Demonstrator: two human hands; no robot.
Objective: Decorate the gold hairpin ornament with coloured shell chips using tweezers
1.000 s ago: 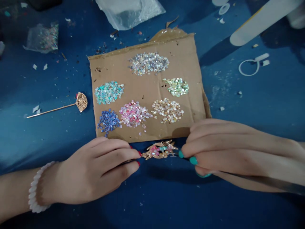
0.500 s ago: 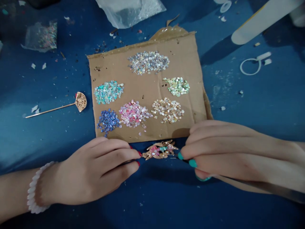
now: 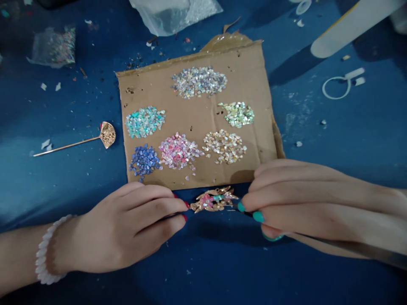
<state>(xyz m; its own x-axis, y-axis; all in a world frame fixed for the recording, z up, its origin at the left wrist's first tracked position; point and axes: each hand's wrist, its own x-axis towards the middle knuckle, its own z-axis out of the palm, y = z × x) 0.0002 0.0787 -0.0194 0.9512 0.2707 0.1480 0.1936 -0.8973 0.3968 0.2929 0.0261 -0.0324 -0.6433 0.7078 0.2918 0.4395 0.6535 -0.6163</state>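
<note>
Ornament (image 3: 208, 202) between two hands at the cardboard's near edge

The left hand (image 3: 124, 231), with red nails and a pale beaded bracelet (image 3: 44, 256) at its wrist, has its grip clamped on the ornament's left end. This gold piece, set with pink, teal and cream-coloured bits, is above the blue tabletop (image 3: 222, 271), just on the near side of the cardboard (image 3: 190, 116). The right hand (image 3: 305, 207), nails teal, has its grip closed on a dark slender tool (image 3: 369, 253), whose tip is near the ornament's right end; whether they touch I cannot tell.

Six piles of chips lie on the cardboard: silvery (image 3: 199, 81) at the far side, turquoise (image 3: 144, 121) and pale green (image 3: 239, 114) nearer, then blue (image 3: 144, 161), pink (image 3: 178, 150) and beige (image 3: 225, 146) along the near side. A gold fan-headed pin (image 3: 107, 134) lies left of the cardboard. Beyond it sits a small clear bag (image 3: 55, 47) of multicoloured bits; a white ring (image 3: 337, 87) lies to the right.
</note>
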